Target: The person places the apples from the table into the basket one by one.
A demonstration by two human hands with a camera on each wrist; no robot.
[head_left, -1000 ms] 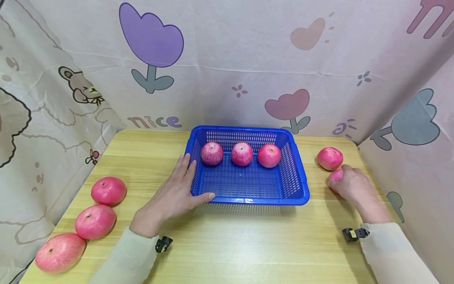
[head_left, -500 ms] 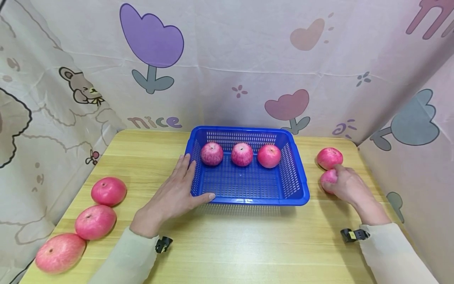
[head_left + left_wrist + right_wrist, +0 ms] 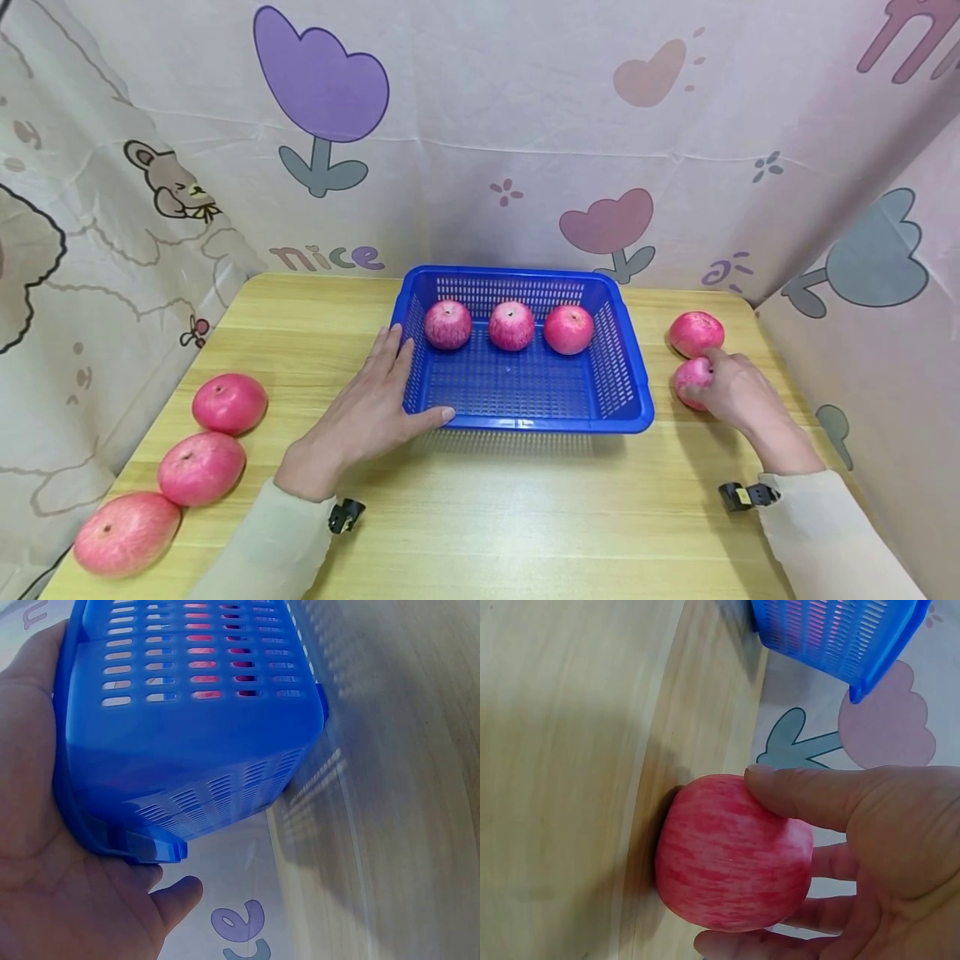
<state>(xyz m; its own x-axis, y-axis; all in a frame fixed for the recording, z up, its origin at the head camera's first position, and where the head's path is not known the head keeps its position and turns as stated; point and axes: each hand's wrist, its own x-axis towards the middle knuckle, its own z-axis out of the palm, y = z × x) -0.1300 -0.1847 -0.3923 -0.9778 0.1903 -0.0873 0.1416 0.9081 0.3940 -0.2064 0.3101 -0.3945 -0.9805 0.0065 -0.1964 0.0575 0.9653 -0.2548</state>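
Observation:
A blue plastic basket [image 3: 637,367] with slotted walls stands mid-table, with three red apples in a row along its back: a left one [image 3: 448,325], a middle one [image 3: 512,326] and a right one [image 3: 569,330]. My left hand [image 3: 360,417] rests on its left rim, fingers extended and thumb on the front corner; the left wrist view shows the palm against the basket's rim [image 3: 67,772]. At the table's right side my right hand [image 3: 742,400] grips a red apple [image 3: 731,855], thumb on one side and fingers on the other. Just behind it lies another apple [image 3: 697,333].
Along the table's left edge lie three larger-looking apples: a back one [image 3: 230,404], a middle one [image 3: 202,468] and a front one [image 3: 127,534]. A printed cloth [image 3: 480,125] hangs close behind the wooden table [image 3: 487,517] and at both sides.
The right hand has shifted slightly left, bringing its apple a short way toward the basket. The left hand, the basket and the other apples have stayed in place.

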